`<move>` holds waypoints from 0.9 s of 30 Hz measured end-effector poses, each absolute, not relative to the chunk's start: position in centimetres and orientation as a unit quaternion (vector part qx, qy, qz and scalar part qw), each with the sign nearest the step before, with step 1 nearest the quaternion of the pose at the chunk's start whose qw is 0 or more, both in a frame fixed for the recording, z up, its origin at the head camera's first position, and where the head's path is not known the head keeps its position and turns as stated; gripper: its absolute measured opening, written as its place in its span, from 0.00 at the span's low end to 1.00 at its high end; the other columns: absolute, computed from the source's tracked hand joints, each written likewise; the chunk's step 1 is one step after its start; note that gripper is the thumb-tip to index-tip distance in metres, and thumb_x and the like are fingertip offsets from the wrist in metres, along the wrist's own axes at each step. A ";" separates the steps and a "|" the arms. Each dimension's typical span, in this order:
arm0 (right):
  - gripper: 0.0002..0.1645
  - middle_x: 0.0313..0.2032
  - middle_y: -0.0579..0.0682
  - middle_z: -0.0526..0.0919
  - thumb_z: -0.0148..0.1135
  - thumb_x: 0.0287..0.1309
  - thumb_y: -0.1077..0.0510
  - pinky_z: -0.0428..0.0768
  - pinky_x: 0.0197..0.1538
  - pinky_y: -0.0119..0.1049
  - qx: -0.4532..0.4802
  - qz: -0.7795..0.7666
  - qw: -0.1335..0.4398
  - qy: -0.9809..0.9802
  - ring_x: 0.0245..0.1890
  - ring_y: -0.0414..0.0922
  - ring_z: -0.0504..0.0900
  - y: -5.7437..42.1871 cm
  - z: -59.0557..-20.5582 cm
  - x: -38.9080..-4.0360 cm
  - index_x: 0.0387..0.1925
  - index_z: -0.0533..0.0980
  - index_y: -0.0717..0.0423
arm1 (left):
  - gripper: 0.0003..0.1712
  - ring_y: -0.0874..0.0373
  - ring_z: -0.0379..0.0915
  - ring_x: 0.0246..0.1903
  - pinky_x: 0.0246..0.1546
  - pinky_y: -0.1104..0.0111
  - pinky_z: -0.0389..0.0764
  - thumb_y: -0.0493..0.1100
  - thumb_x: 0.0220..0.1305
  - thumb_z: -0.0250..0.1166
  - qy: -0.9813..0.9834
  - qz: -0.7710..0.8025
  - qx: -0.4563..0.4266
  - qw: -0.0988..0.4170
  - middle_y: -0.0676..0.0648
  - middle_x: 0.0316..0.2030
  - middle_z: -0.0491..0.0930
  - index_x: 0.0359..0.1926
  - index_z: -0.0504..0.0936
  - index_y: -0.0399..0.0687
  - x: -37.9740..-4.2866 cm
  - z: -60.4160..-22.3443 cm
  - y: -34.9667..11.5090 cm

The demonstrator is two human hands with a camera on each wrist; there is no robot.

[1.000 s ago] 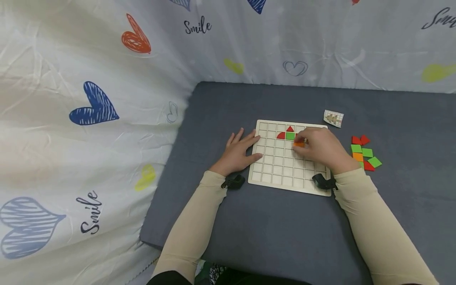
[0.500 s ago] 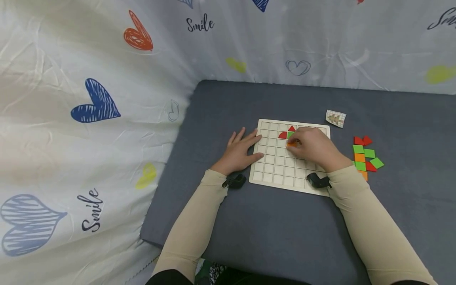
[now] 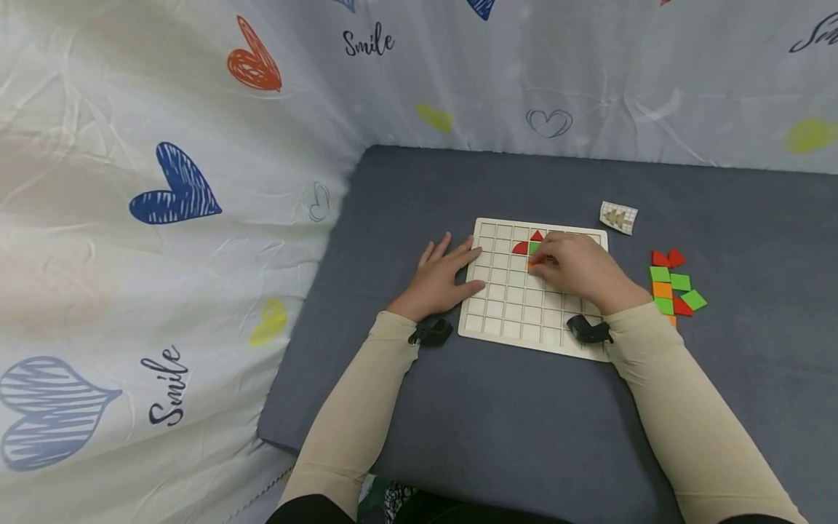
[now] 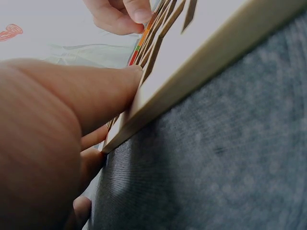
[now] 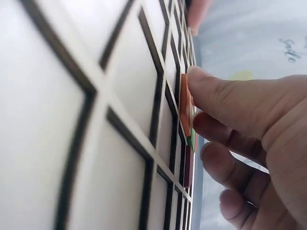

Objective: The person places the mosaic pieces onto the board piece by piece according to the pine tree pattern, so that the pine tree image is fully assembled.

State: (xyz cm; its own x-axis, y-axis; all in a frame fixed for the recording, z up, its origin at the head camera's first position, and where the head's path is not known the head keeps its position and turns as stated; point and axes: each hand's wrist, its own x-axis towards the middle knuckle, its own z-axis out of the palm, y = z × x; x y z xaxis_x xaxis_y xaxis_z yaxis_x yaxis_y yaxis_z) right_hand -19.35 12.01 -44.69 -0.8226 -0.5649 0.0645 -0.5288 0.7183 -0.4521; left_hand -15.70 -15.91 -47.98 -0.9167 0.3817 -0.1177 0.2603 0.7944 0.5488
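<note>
One orange tile point(image 5: 184, 99) is pinched by the right hand point(image 3: 579, 271) at six o'clock from the green tile point(image 3: 533, 247), the board point(image 3: 504, 308) seemingly steadied at nine o'clock by the spread left hand point(image 3: 437, 282).

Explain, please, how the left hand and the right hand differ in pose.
The left hand spreads its fingers, while the right hand bends them.
The left hand rests at the left edge of the board; the right hand holds an orange piece over it.
Both are bare.
</note>
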 end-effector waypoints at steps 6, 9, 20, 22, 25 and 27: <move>0.12 0.48 0.54 0.85 0.72 0.67 0.52 0.81 0.51 0.53 -0.262 -0.241 0.033 0.934 0.45 0.54 0.81 12.5 -44.9 -19.8 0.45 0.89 0.56 | 0.41 0.50 0.26 0.84 0.81 0.55 0.22 0.60 0.76 0.63 0.940 0.272 0.171 0.114 0.53 0.83 0.49 0.83 0.61 0.58 -15.7 -47.9 -15.9; 0.20 0.56 0.59 0.83 0.72 0.66 0.49 0.75 0.59 0.61 -0.263 -0.234 0.024 0.936 0.56 0.60 0.77 12.6 -45.0 -20.1 0.52 0.87 0.58 | 0.41 0.50 0.26 0.84 0.81 0.55 0.22 0.61 0.76 0.63 0.941 0.270 0.172 0.114 0.53 0.83 0.49 0.83 0.61 0.58 -15.7 -47.9 -15.8; 0.36 0.67 0.61 0.77 0.68 0.67 0.39 0.63 0.62 0.63 -0.254 -0.178 0.060 0.949 0.66 0.63 0.66 12.6 -44.7 -20.3 0.65 0.80 0.59 | 0.41 0.49 0.27 0.84 0.81 0.54 0.23 0.61 0.76 0.63 0.942 0.267 0.172 0.111 0.53 0.83 0.49 0.82 0.61 0.58 -15.7 -47.9 -15.8; 0.37 0.67 0.61 0.77 0.67 0.67 0.38 0.63 0.62 0.63 -0.254 -0.170 0.061 0.950 0.66 0.63 0.67 12.5 -44.7 -20.2 0.66 0.80 0.59 | 0.41 0.49 0.27 0.84 0.81 0.54 0.23 0.60 0.76 0.63 0.942 0.267 0.172 0.110 0.53 0.83 0.50 0.82 0.61 0.58 -15.7 -47.9 -15.7; 0.38 0.67 0.62 0.77 0.67 0.67 0.38 0.63 0.62 0.63 -0.256 -0.158 0.061 0.952 0.66 0.62 0.68 12.4 -44.6 -20.1 0.67 0.79 0.60 | 0.41 0.49 0.27 0.84 0.81 0.53 0.23 0.60 0.76 0.64 0.942 0.266 0.170 0.109 0.53 0.83 0.50 0.82 0.61 0.58 -15.7 -47.9 -15.7; 0.38 0.68 0.62 0.77 0.68 0.66 0.38 0.63 0.62 0.63 -0.255 -0.153 0.063 0.953 0.66 0.62 0.68 12.3 -44.6 -20.0 0.67 0.79 0.60 | 0.41 0.49 0.27 0.84 0.82 0.53 0.24 0.60 0.76 0.64 0.943 0.266 0.170 0.110 0.53 0.83 0.50 0.82 0.61 0.58 -15.7 -47.9 -15.7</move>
